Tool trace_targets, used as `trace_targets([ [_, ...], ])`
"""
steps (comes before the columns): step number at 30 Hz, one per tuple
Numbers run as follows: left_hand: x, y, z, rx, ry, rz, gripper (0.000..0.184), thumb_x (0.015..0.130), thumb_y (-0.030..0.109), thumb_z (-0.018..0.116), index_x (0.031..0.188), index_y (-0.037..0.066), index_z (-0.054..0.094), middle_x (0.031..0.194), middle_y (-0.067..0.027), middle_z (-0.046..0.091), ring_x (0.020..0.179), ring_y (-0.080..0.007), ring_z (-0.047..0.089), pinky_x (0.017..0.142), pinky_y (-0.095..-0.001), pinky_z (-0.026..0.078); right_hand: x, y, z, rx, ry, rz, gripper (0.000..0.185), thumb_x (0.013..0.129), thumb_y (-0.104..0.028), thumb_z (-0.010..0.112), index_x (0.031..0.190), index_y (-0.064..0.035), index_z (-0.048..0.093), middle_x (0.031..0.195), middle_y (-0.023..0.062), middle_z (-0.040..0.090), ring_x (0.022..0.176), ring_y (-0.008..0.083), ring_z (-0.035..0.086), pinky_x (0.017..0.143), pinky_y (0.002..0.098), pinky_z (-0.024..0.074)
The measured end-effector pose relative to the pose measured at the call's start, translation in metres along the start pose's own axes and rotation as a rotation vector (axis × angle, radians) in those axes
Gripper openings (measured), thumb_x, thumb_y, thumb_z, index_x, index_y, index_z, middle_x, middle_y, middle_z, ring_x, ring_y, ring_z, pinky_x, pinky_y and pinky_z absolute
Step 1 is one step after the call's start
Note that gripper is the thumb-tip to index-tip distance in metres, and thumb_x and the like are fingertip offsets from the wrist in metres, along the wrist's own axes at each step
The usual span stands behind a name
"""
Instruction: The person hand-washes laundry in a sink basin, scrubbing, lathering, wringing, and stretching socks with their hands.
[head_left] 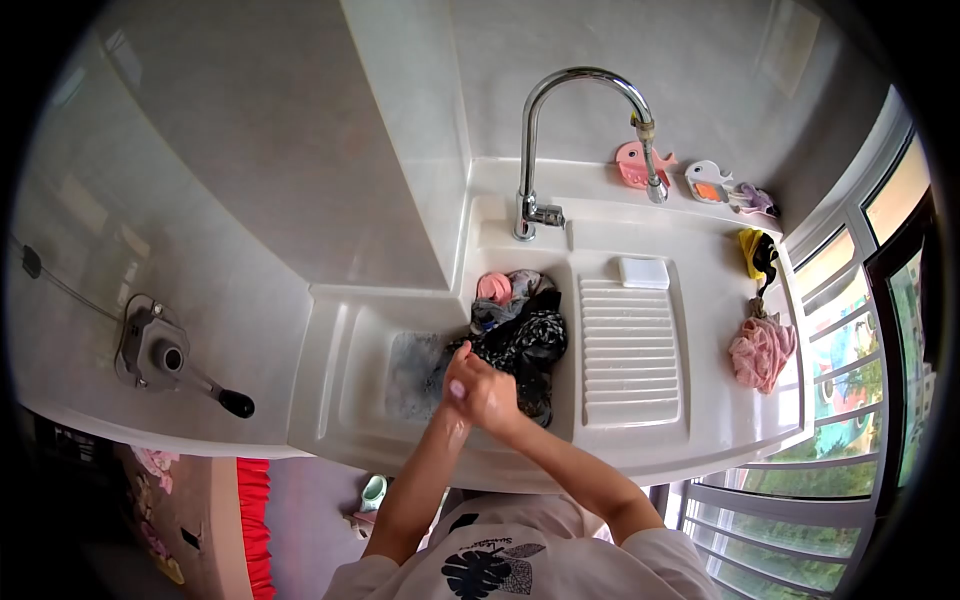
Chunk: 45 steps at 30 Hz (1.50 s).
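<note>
My left hand (452, 404) and my right hand (491, 393) are pressed together, fingers closed, above the front of the sink basin (345, 390). A small pale pink patch shows between them; whether it is an object or skin I cannot make out. Both hands and wrists look wet. Just beyond them a heap of wet dark patterned cloth (530, 335) lies in the basin, with a grey cloth (525, 285) and a pink piece (493, 288) at its back. Cloudy, sudsy water (412, 365) lies left of the heap.
A ribbed washboard (630, 350) with a white block (643, 273) is on the right. Behind rises a chrome faucet (530, 130). Fish-shaped soap dishes, pink (640, 165) and white (708, 172), stand on the back ledge. A pink cloth (762, 352) lies at the right edge.
</note>
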<state>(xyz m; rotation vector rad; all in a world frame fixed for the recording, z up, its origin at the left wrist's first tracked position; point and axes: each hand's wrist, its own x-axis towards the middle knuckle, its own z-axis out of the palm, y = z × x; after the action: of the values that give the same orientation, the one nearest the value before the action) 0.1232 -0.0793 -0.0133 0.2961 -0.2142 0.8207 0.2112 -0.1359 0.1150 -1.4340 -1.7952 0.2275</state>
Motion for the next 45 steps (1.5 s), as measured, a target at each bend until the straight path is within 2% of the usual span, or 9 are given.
trace_targets([
  [3,0.024,-0.026,0.092,0.152,0.915,0.015,0.031,0.093,0.045,0.041,0.095,0.017,0.056,0.089,0.0031,0.059,0.087,-0.0131,0.058,0.078,-0.0319,0.046,0.019,0.03,0.002,-0.058,0.043,0.148,0.01,0.074,-0.021,0.062,0.075,-0.0103,0.062,0.071,0.0073,0.058,0.062,0.0273,0.06,0.051,0.0402,0.0482],
  [10,-0.002,-0.003,0.023,0.131,0.289,0.01,0.027,0.097,0.036,0.038,0.083,0.016,0.051,0.08,0.0026,0.052,0.079,-0.0119,0.052,0.07,-0.0297,0.043,0.0,-0.002,-0.003,0.047,0.042,-0.017,0.01,0.072,-0.018,0.064,0.076,-0.0101,0.062,0.074,0.0077,0.058,0.063,0.0283,0.061,0.052,0.0394,0.0488],
  [13,0.023,-0.026,0.097,0.125,0.895,-0.003,0.029,0.095,0.042,0.04,0.097,0.017,0.056,0.096,0.0008,0.059,0.094,-0.0146,0.056,0.084,-0.0327,0.045,0.021,0.023,-0.007,0.033,0.099,0.093,0.009,0.071,-0.018,0.064,0.072,-0.0098,0.06,0.073,0.0091,0.057,0.063,0.0289,0.06,0.051,0.0397,0.0476],
  [20,0.001,-0.003,0.02,-0.005,0.339,-0.012,0.035,0.093,0.039,0.042,0.067,0.017,0.046,0.068,0.0028,0.049,0.071,-0.0134,0.052,0.065,-0.0326,0.043,-0.005,-0.022,-0.024,0.073,-0.029,0.01,0.017,0.079,-0.021,0.058,0.091,-0.0093,0.06,0.079,0.0111,0.06,0.063,0.0318,0.06,0.054,0.0401,0.0488],
  [24,0.033,-0.023,0.104,0.251,0.948,0.048,0.027,0.091,0.035,0.047,0.075,0.015,0.053,0.068,0.0035,0.05,0.07,-0.0097,0.053,0.062,-0.0246,0.043,0.009,0.005,-0.018,0.208,0.023,0.255,0.022,0.077,-0.023,0.062,0.095,-0.0099,0.06,0.086,0.0109,0.06,0.077,0.0325,0.06,0.064,0.0402,0.0484],
  [28,0.025,-0.017,0.099,0.334,0.835,0.049,0.022,0.092,0.035,0.048,0.09,0.014,0.054,0.086,0.0032,0.053,0.077,-0.0078,0.053,0.065,-0.0243,0.045,0.002,0.03,-0.017,-0.006,0.153,0.263,0.062,0.076,-0.027,0.071,0.126,-0.0044,0.043,0.114,0.0105,0.051,0.103,0.0284,0.052,0.087,0.0396,0.0434],
  [30,0.02,-0.015,0.079,0.801,0.825,0.12,0.028,0.094,0.036,0.042,0.104,0.013,0.055,0.101,-0.0029,0.059,0.098,-0.0146,0.053,0.085,-0.0299,0.045,-0.009,0.031,-0.017,1.57,-0.221,0.842,0.079,0.077,-0.025,0.074,0.138,-0.0075,0.027,0.127,0.0049,0.043,0.109,0.0204,0.05,0.089,0.0378,0.0447],
  [35,0.043,0.005,0.139,1.467,0.174,0.065,0.034,0.094,0.031,0.047,0.111,0.004,0.059,0.124,-0.0119,0.054,0.131,-0.0243,0.034,0.111,-0.0399,0.015,-0.015,0.034,-0.034,1.7,-0.633,0.743,0.074,0.073,-0.01,0.077,0.133,-0.011,0.034,0.12,0.0039,0.048,0.107,0.0151,0.052,0.084,0.0337,0.0507],
  [45,0.041,0.006,0.169,1.713,-0.076,-0.25,0.029,0.082,0.003,0.062,0.112,0.003,0.062,0.102,-0.0074,0.065,0.089,-0.0128,0.06,0.083,-0.0275,0.047,-0.026,0.054,-0.034,1.386,-0.793,0.789,0.03,0.076,-0.005,0.069,0.103,-0.0072,0.056,0.087,0.0006,0.058,0.079,0.0109,0.058,0.062,0.0215,0.0473],
])
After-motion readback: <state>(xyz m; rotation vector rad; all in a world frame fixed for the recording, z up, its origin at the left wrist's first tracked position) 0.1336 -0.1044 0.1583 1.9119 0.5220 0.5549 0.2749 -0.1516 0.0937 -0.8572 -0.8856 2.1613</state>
